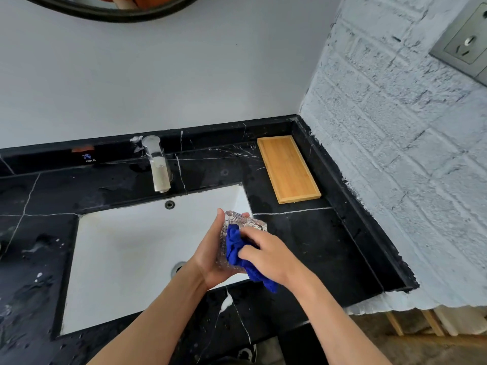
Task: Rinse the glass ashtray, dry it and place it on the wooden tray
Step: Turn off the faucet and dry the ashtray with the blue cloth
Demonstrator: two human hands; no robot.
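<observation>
A black marble counter (311, 241) with white veins fills a bathroom corner, a white rectangular sink (126, 254) sunk into it. Nearest the camera, two bare forearms reach in over the counter's front edge. The left hand (210, 255) cups a clear cut-glass ashtray (246, 223) from below and behind, fingers wrapped up its far side, holding it tilted on edge above the sink's right rim. The right hand (266, 252) is closed around a bunched blue cloth (235, 246) and presses it against the ashtray's open face; a tail of the cloth hangs below the wrist. Behind the hands, a drain (178, 267) shows at the basin floor and an overflow hole (169, 204) in its back wall. A brushed-metal faucet (158, 165) stands on the counter behind the sink. To the right, near the back corner, a wooden tray (288, 168) lies flat and bare, well apart from the ashtray. Beyond rise a plain pale wall and a white-painted brick wall (395, 127) with a grey socket (465, 44).
</observation>
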